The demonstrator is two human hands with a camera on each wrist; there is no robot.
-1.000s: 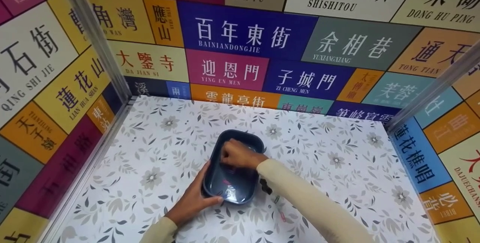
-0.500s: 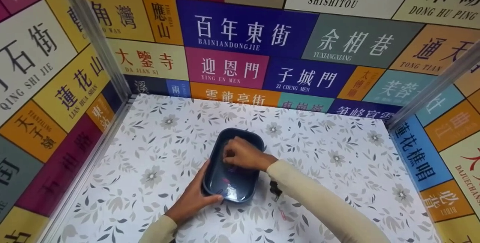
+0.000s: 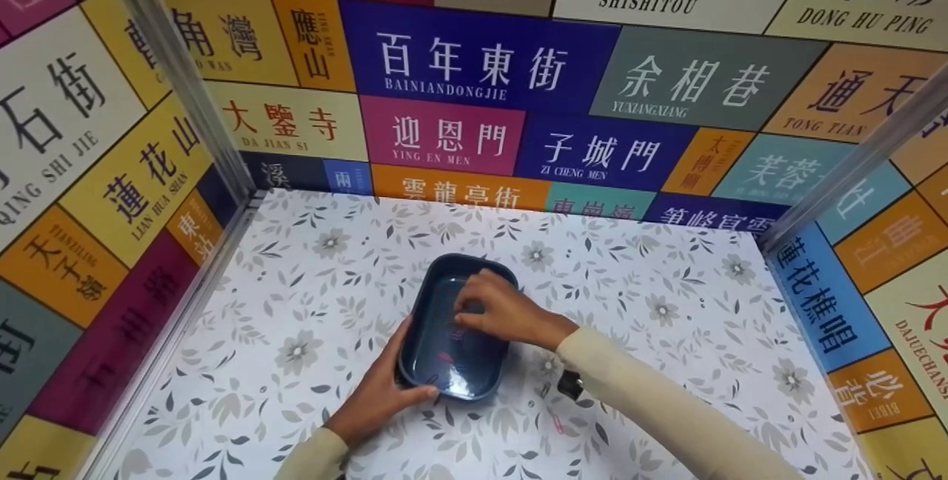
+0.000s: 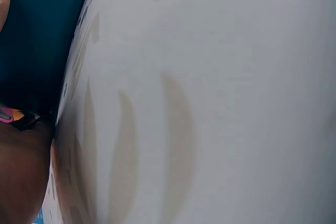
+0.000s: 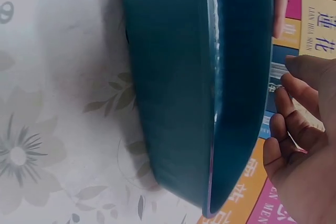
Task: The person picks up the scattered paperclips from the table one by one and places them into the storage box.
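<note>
A dark blue rectangular dish with rounded corners (image 3: 418, 317) sits on the table. My left hand (image 3: 381, 391) grips its near left side, thumb at the near rim. Over the dish's right half, my right hand (image 3: 511, 310) has its fingers curled. In the right wrist view, that hand (image 5: 304, 124) is above the rim, with a thin wire-like piece, apparently a paper clip (image 5: 280, 88), at the thumb and fingertips. A pink speck shows among the lower fingers. Inside the dish lie several small thin pieces, one a pink paper clip (image 3: 445, 358).
A pink paper clip (image 3: 558, 423) and a small dark greenish one (image 3: 546, 389) lie on the table right of the dish. The floral tabletop (image 3: 666, 361) is bounded by panels with colourful printed signs (image 3: 481, 58) at the back and both sides.
My right hand has drawn back to the right and risen from the dish's interior, its sleeve shifting right. My left hand keeps its grip on the dish, which stays in place.
</note>
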